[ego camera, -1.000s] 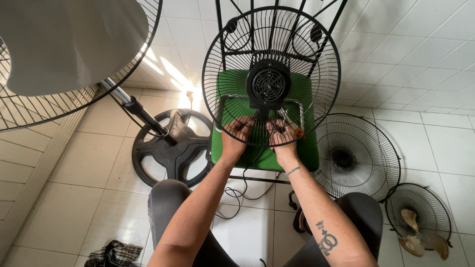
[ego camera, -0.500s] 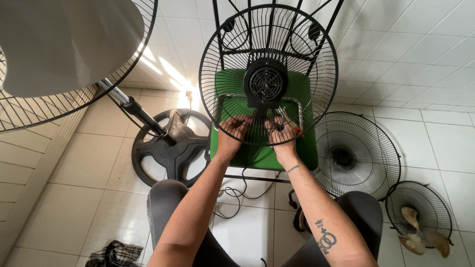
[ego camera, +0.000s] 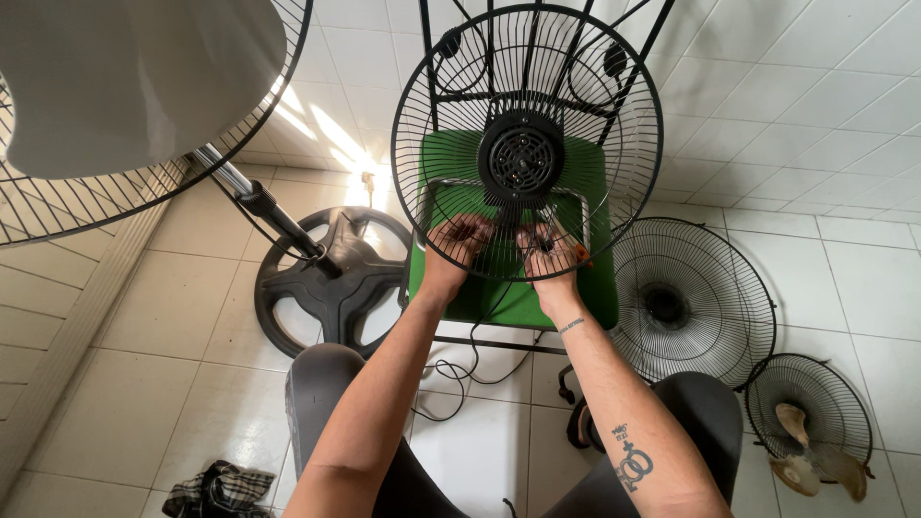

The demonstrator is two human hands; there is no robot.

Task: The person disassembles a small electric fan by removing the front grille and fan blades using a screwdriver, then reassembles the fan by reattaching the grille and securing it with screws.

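Left hand (ego camera: pixel 462 242) and right hand (ego camera: pixel 549 257) both grasp the lower rim of a round black wire fan guard (ego camera: pixel 527 105) over a green chair (ego camera: pixel 508 293)

Fingertips of both hands behind the black fan guard (ego camera: pixel 527 142) wires.

No packages, labels, signs or screens in my head view. Nothing printed or boxed on tiled floor or green seat that I can make out.
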